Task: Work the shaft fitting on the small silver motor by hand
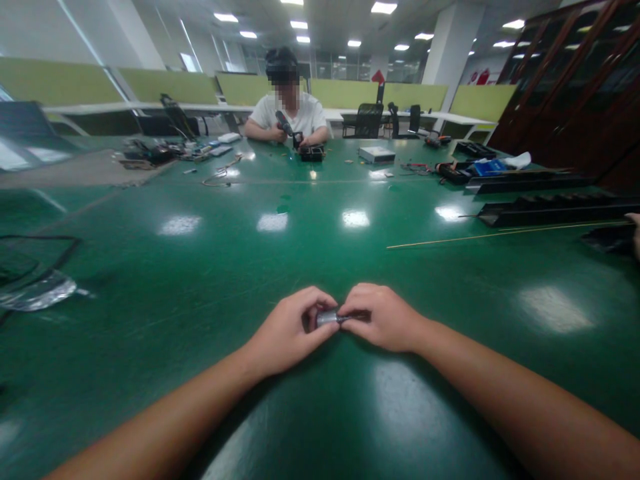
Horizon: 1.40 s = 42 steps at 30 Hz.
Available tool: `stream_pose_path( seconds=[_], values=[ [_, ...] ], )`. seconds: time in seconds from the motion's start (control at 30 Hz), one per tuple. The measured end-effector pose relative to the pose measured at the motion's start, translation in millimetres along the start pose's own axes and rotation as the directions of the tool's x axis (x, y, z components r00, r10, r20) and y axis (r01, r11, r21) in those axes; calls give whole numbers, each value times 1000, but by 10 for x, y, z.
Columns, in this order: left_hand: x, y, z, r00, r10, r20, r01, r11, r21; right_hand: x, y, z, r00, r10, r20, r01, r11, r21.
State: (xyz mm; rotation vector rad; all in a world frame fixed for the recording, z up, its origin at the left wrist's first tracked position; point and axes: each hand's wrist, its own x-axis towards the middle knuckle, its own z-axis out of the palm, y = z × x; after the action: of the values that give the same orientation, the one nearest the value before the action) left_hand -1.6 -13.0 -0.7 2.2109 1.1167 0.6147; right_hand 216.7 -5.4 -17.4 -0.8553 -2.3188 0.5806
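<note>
A small silver cylinder (328,318), much like a small motor, lies level between my hands just above or on the green table. My left hand (293,330) grips its body between thumb and fingers. At its right end, a thin dark piece (354,317) sticks out, and my right hand (387,317) pinches that between thumb and forefinger. Both hands nearly meet at the fingertips. The cylinder's left end is partly covered by my left fingers, and I cannot make out whether the thin piece is a shaft or wires.
Across the green table (225,267) a person (300,113) in a white shirt holds a dark tool over a black box (312,153). A thin yellowish rod (450,239) and black channels (540,208) lie right. Clear plastic (45,293) lies left. Another person's hand (635,223) shows far right.
</note>
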Motion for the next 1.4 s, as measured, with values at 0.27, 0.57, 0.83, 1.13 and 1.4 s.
stream_pose_path(
  seconds=[0.27,0.57,0.83,1.13,1.4],
  values=[
    [-1,2,-13,1000,-2,22,2,1000,21,-24,27,-11,1000,-6,-1,6,1000,-12],
    [-7,-19,2,1000,-9,24,9,1000,10,-55,53,-87,1000,9,27,-9,1000,-6],
    [-20,-8,-5,999,-24,27,24,999,22,-70,73,-165,998,39,52,-37,999,-30],
    [-26,-21,-6,999,-17,32,16,1000,26,-82,97,-242,996,61,68,-60,998,-21],
    [-37,-25,-12,999,-15,34,15,1000,16,-101,124,-322,995,67,79,-65,997,-29]
  ],
)
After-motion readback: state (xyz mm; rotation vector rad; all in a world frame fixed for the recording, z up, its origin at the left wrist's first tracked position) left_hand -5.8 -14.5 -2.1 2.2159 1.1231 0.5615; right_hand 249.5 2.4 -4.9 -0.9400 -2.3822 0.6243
